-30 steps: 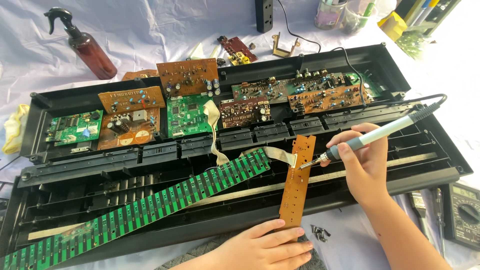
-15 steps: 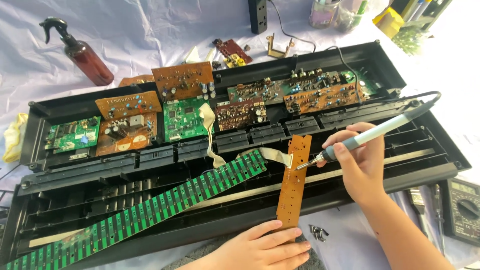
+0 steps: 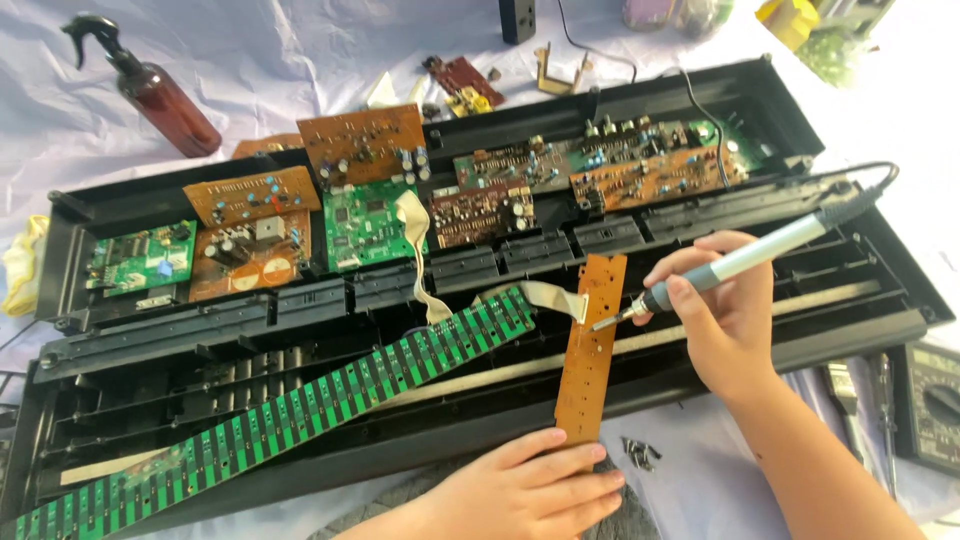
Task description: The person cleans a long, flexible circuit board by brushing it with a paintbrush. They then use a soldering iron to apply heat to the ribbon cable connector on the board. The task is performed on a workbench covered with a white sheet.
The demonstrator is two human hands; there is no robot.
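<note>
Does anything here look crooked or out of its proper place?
Yes: the long green circuit strip lies slanted across the open black plastic case, not seated. The narrow brown board also stands free, steadied by the left hand.
</note>
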